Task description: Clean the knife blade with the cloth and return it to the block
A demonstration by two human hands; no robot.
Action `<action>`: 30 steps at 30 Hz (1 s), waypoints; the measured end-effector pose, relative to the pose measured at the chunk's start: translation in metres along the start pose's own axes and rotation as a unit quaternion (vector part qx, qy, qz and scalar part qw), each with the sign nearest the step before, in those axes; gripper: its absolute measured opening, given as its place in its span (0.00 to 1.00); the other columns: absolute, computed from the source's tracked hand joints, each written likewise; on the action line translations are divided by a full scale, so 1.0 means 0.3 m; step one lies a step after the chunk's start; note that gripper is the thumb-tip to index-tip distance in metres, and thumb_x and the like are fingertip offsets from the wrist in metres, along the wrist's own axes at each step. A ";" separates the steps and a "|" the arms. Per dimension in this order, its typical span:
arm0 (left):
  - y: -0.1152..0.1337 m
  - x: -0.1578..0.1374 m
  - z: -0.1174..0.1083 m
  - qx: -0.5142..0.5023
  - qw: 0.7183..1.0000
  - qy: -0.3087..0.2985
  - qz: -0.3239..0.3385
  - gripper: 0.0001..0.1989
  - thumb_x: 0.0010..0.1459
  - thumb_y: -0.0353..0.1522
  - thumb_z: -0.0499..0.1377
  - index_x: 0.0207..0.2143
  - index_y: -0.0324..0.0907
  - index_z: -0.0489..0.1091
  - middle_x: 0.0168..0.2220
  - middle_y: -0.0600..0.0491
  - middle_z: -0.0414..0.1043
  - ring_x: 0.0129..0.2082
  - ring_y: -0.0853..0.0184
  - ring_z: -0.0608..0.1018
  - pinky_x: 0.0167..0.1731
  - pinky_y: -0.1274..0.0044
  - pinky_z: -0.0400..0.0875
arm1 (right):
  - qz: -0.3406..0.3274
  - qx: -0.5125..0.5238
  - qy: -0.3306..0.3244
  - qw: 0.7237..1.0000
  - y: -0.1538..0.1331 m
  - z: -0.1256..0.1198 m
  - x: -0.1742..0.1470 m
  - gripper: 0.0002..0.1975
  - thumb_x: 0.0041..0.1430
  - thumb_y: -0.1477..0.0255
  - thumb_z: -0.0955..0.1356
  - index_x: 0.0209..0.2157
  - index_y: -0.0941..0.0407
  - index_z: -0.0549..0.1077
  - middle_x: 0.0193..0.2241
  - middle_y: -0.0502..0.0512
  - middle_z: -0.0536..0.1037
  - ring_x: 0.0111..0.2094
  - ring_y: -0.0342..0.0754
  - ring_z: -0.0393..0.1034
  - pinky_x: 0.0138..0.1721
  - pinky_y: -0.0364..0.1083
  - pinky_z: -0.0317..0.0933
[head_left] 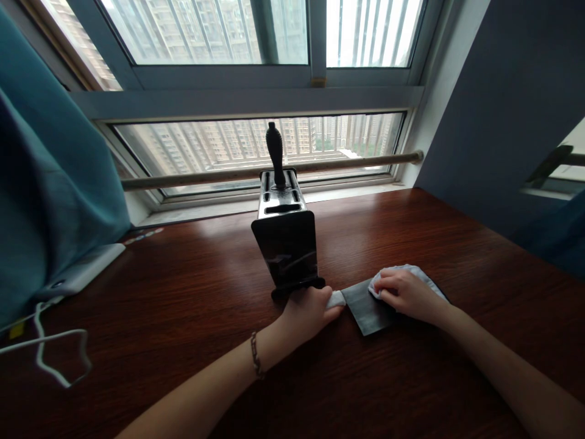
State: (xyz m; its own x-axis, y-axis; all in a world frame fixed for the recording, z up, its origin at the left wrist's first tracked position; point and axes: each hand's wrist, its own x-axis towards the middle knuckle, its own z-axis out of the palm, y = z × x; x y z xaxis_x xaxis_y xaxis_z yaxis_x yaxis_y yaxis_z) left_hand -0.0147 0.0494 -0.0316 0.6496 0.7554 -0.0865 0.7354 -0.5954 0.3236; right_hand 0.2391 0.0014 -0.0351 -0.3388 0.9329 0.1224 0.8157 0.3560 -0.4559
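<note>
A cleaver [369,312] with a broad grey blade lies flat along the wooden table, its pale handle pointing left. My left hand [311,312] is wrapped round that handle. On the right part of the blade, my right hand [406,292] presses a white cloth [418,272] with bent fingers, and the cloth covers much of the blade there. Just beyond my left hand stands a knife block [287,250] with a dark front panel and a slotted metal top. One black-handled tool [275,152] stands upright in a slot; its lower part is hidden.
The reddish-brown table [196,341] reaches to the window sill, where a rail [201,178] runs across. On the left are a blue curtain [68,171], a white flat device [86,271] and a loose white cable [43,360]. A wall [484,122] rises at right.
</note>
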 end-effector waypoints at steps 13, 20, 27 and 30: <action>0.000 -0.001 0.009 0.016 1.000 0.001 0.004 0.15 0.61 0.43 0.53 0.33 0.39 0.69 0.31 0.47 0.74 0.29 0.63 0.76 0.26 0.75 0.59 | 0.013 0.019 0.052 0.998 -0.001 0.050 0.007 0.04 0.63 0.72 0.66 0.36 0.58 0.71 0.36 0.54 0.69 0.35 0.48 0.66 0.38 0.48 0.58; -0.001 0.002 0.002 0.006 1.000 0.003 0.004 0.16 0.61 0.43 0.54 0.32 0.39 0.69 0.31 0.48 0.74 0.28 0.65 0.75 0.25 0.76 0.58 | -0.025 -0.023 0.077 0.996 0.005 0.064 0.002 0.10 0.66 0.74 0.64 0.36 0.59 0.77 0.35 0.55 0.72 0.36 0.48 0.67 0.39 0.47 0.60; -0.006 0.006 -0.003 -0.005 1.000 0.004 0.005 0.16 0.61 0.43 0.55 0.30 0.39 0.69 0.29 0.50 0.73 0.27 0.67 0.73 0.25 0.77 0.57 | 0.008 -0.208 0.053 0.977 -0.012 0.056 0.009 0.10 0.65 0.74 0.64 0.34 0.55 0.77 0.36 0.50 0.73 0.38 0.49 0.68 0.35 0.49 0.56; -0.007 0.001 0.002 -0.003 1.000 0.004 0.003 0.16 0.61 0.43 0.55 0.30 0.39 0.69 0.28 0.50 0.72 0.26 0.67 0.73 0.24 0.77 0.56 | 0.037 -0.239 0.041 0.970 -0.011 0.041 0.010 0.11 0.65 0.74 0.64 0.32 0.55 0.77 0.36 0.48 0.74 0.37 0.48 0.69 0.34 0.48 0.55</action>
State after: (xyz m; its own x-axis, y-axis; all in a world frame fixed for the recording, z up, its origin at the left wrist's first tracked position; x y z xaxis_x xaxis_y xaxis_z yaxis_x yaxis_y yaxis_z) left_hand -0.0159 0.0509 -0.0328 0.6528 0.7537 -0.0766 0.7298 -0.5984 0.3306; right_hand 0.2297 0.0022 -0.0442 -0.2481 0.9513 0.1829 0.9672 0.2539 -0.0085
